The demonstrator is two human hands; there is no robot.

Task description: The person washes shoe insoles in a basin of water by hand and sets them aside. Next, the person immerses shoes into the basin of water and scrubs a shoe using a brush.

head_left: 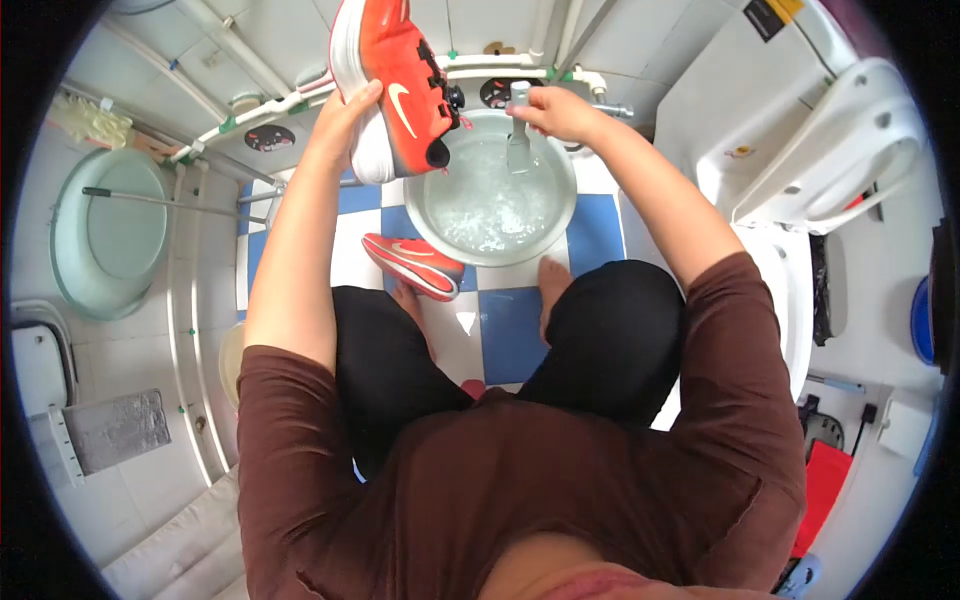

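Note:
My left hand (346, 122) is closed on an orange sneaker (402, 100) with a white sole and a pale swoosh. It holds the shoe up on its side, left of the basin's far rim. My right hand (562, 113) has its fingers closed on the grey tap (519, 125), which reaches down over the basin (413, 215). Inside the basin the water (490, 200) looks rippled and bubbly. A second orange sneaker (415, 265) lies on the floor beside the basin, close to my left foot.
Blue and white tiles (510, 325) cover the floor. White pipes (240, 120) run along the walls. A pale green basin (110, 235) leans at the left, with a thin metal rod (150, 197) across it. To the right stands a toilet with a raised white seat (835, 150).

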